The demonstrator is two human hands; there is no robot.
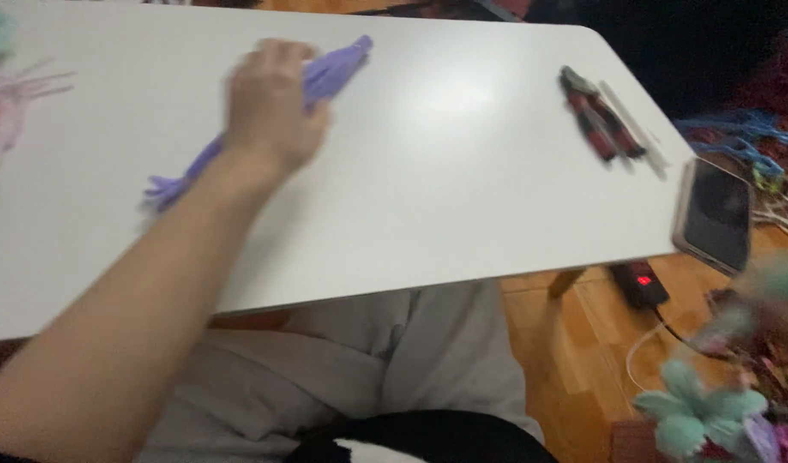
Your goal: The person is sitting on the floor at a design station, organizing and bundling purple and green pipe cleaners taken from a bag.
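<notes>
My left hand (270,107) reaches across the white table (437,171) and grips a long purple fuzzy stem (334,69). One end of the stem sticks out past my fingers toward the far edge. Its other end (167,189) trails back along my wrist on the left. The picture is blurred by motion. My right hand is out of sight.
Red-handled pliers (600,120) and a thin pale stick (636,129) lie at the table's right side. A phone (715,214) overhangs the right corner. A power strip (638,283) sits on the wooden floor. Teal and pink fuzzy flowers (698,411) are at lower right, pink fuzzy pieces (8,103) at far left.
</notes>
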